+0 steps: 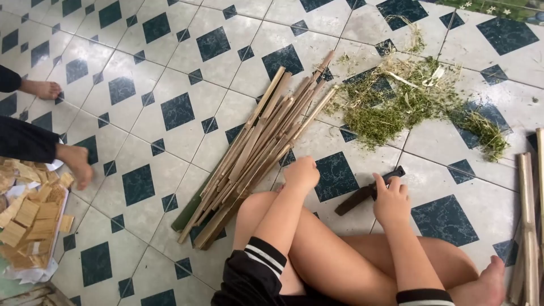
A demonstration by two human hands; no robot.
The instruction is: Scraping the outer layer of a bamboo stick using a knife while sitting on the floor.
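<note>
**Hands at the bamboo strips**

Strips lie fanned on floor, 11 o'clock of your knee. Your left hand, fingers curled, touches their near edge. Right hand clasps knife. Shavings at 1 o'clock.

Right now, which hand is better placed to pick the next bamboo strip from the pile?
Probably the left hand. It rests at the near edge of the bamboo strips, apparently touching them. The right hand lies on the dark tool, apart from the pile.
</note>
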